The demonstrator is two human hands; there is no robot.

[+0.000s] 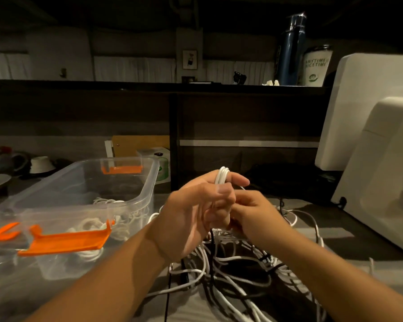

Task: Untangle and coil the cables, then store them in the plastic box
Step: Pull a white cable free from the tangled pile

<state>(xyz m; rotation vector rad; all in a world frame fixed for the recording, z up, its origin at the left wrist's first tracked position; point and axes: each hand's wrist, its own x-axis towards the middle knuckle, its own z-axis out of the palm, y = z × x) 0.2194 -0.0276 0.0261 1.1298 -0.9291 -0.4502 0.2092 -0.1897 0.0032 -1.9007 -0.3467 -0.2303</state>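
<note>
Desk (349, 238), plastic box (149, 180) of seemingly coiled cables (91, 225), left hand (196, 210) gripping cable (222, 175)

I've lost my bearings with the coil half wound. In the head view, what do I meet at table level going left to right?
Orange lid latch → plastic box → left hand, gripping the white cable coil → right hand → white device.
</note>
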